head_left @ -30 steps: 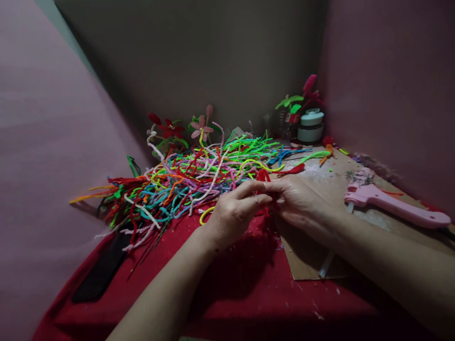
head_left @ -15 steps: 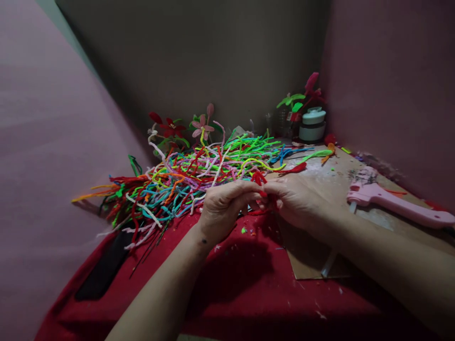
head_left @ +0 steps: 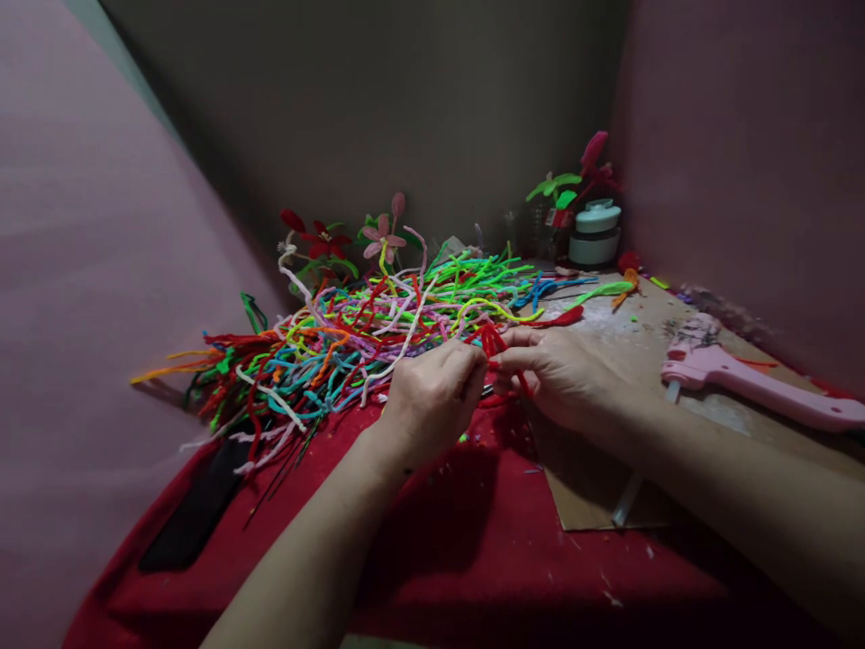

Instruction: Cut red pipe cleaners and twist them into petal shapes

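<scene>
Between my two hands is a red pipe cleaner (head_left: pixel 494 342), bent into a small loop that stands up above the fingers. My left hand (head_left: pixel 436 388) is closed on its left side, the fingers curled in and mostly hidden behind the knuckles. From the right, my right hand (head_left: pixel 550 370) pinches the same red pipe cleaner with thumb and fingers, and a red end hangs down beside them. Just beyond both hands lies a big heap of coloured pipe cleaners (head_left: pixel 405 315).
A pink glue gun (head_left: pixel 763 379) rests on a brown board (head_left: pixel 587 505) at the right. A black phone-like slab (head_left: pixel 193 514) lies on the red cloth (head_left: pixel 419 541) at the left. Pipe-cleaner flowers (head_left: pixel 384 236) and a lidded jar (head_left: pixel 595 236) stand at the back.
My left hand has rolled over into a tighter fist around the red pipe cleaner. My right fingers have shifted slightly, and the red loop shows more clearly.
</scene>
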Tool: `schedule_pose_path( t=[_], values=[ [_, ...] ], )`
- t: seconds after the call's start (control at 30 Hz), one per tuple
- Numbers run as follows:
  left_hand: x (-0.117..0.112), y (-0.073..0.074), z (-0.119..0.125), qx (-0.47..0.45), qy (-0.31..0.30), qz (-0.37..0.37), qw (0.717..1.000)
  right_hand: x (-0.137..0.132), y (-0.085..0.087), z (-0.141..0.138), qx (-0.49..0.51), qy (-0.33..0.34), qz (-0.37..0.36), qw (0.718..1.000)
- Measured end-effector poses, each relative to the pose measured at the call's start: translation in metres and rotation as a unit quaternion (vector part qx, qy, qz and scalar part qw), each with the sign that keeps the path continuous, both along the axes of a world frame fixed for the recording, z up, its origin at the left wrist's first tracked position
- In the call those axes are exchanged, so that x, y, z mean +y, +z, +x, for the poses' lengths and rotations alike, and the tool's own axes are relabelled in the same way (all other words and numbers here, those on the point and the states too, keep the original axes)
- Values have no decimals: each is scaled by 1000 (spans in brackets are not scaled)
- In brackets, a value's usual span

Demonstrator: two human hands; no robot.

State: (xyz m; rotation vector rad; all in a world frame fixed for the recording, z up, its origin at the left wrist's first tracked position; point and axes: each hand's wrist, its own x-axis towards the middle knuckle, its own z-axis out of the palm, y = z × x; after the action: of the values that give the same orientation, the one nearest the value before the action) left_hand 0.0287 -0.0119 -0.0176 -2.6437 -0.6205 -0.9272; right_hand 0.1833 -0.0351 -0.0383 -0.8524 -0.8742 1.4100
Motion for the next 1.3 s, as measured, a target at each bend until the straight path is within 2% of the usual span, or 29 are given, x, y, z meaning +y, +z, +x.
schedule_pose_path(
  t=[0.23, 0.5, 0.63, 0.8, 0.9, 1.0, 1.07, 1.1, 1.17, 1.23, 1.27, 1.3],
  values=[
    [0, -4, 2, 59, 78, 49, 994, 1, -4, 2, -48, -12, 10, 999],
    [-7, -7, 2, 95, 139, 104, 980, -5, 3, -4, -118, -43, -2, 992],
    [-12, -6, 5, 135, 129, 98, 978, -7, 3, -5, -108, -38, 13, 993],
    [-10, -7, 7, 158, 72, 7, 985, -4, -4, -2, -24, -2, 11, 1000],
    [-4, -7, 5, 101, 21, -40, 994, -2, -5, 0, 5, 16, 2, 1000],
    [0, -5, 5, -32, -32, -109, 993, 0, -3, 0, -18, 8, -5, 1000],
    [1, -1, 7, -149, -45, -220, 963, 0, 0, -1, -26, -1, -6, 1000],
    [0, 1, 7, -210, -40, -298, 930, 0, 1, -1, -27, -4, -9, 1000],
    [1, 4, 9, -301, -32, -466, 831, -1, 3, -2, -33, -3, -19, 999],
    [2, 7, 8, -352, -30, -587, 728, -2, 5, -2, -36, 10, -21, 999],
    [2, 8, 8, -361, -32, -625, 691, -3, 6, -2, -39, 19, -17, 999],
    [2, 9, 7, -364, -35, -650, 666, -4, 7, -1, -40, 23, -10, 999]
  ],
)
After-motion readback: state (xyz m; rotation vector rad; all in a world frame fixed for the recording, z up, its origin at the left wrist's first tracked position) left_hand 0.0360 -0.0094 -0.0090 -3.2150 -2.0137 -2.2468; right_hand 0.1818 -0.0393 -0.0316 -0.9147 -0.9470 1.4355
